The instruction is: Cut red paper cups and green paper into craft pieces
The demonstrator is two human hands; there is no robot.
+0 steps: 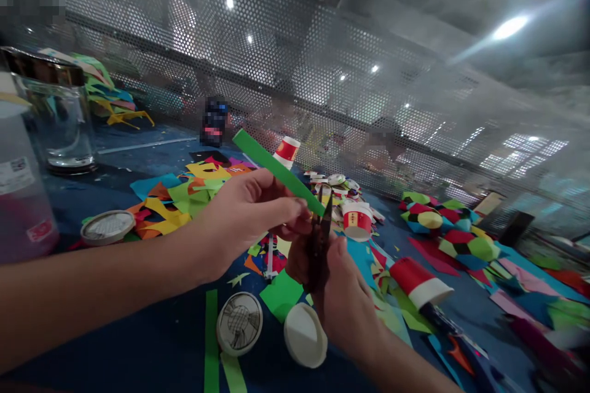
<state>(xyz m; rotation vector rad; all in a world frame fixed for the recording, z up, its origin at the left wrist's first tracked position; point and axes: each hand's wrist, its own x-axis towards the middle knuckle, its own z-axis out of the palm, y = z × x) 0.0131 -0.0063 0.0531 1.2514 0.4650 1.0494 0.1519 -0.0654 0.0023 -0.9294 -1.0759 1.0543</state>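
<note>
My left hand [258, 215] pinches a long green paper strip [276, 167], which slants from upper left down toward the scissors. In my right hand [338, 291] is a pair of dark scissors [319, 245], blades pointing up and slightly apart. The strip's lower right end lies at the blades; whether they have cut into it I cannot tell. Below the hands on the table are a round lid with a black drawing [239, 323], a plain white lid [305, 334] and another green strip [211, 338]. My right hand hides most of the scissors' handles.
Colourful paper scraps [184, 196] cover the middle of the blue table [152, 319]. Red and white paper cups [357, 220] stand or lie among them. A glass jar [67, 116] and a plastic bottle [23, 190] stand at left. Behind rises a perforated metal screen [286, 61].
</note>
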